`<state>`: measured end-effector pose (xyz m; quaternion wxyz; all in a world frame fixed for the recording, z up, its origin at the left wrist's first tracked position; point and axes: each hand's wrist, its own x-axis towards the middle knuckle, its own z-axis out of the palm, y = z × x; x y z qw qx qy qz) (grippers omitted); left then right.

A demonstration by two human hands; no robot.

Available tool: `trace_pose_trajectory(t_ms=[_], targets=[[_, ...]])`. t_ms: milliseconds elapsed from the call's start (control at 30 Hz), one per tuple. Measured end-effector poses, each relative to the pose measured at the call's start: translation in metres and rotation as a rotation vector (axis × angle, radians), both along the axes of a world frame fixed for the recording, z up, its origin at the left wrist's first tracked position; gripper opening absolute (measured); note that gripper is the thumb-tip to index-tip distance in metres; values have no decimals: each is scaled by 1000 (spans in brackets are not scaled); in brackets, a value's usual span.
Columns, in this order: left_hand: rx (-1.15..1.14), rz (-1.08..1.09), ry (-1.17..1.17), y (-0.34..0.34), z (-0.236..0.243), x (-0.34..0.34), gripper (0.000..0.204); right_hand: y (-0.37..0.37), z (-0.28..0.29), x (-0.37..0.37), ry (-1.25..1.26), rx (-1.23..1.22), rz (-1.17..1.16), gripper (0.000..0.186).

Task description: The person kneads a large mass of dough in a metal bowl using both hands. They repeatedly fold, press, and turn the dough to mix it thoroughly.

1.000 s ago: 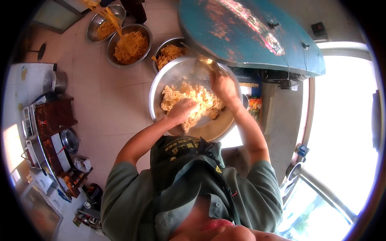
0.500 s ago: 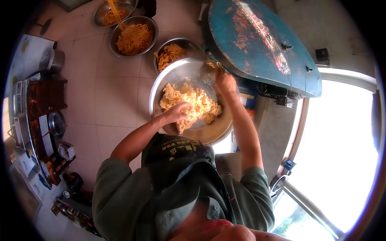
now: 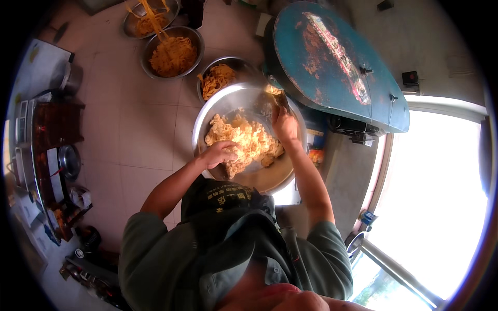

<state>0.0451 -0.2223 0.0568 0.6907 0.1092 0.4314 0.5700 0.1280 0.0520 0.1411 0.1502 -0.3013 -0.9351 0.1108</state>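
A broad metal basin (image 3: 204,116) holds a heap of pale yellow, crumbly dough (image 3: 244,142). My left hand (image 3: 220,154) is at the heap's left side, its fingers curled into the dough. Over the basin's right side, my right hand (image 3: 286,124) is closed around a dark, flat tool (image 3: 280,99), its exact kind unclear. A lump of dough (image 3: 273,89) sits at the tool's far end, close to the rounded edge of a blue machine housing (image 3: 321,62).
Beyond the basin stand a bowl of orange-yellow noodle strips (image 3: 220,78) and a larger noodle bowl (image 3: 174,57). Farther back is another bowl (image 3: 151,20), with strips hanging above. A dark wooden cabinet (image 3: 57,124) stands left; a bright window (image 3: 425,181) is on the right.
My right hand has drawn back from the blue machine toward me, bringing the tool and lump over the basin. My left hand has shifted slightly left and nearer on the dough.
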Motion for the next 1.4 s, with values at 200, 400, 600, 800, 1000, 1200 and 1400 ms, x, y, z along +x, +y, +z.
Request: trace_pose_trajectory(t_ms=[200,400,600,800,1000,1200,1400], targets=[[-78,49,59,-1,-1,0,34,0,25,-22,-205,-160,-88,35],[-146,50,343,-4,-2,-5,35,14,-4,-30,-227,-176,-147,35],[-81,32,452,-15,-4,-3,56,1,-1,6,31,-141,-152,38],[-56,137,-85,-17,-7,-3,58,15,-1,-14,-184,-241,-271,38],[-68,5,279,-10,10,-6,50,18,-17,-19,-278,-238,-174,34],[-55,108,485,-22,0,0,51,-15,-2,5,137,-18,-80,34],[-60,52,565,-17,-14,2,50,17,-11,-10,-35,-134,-163,38]])
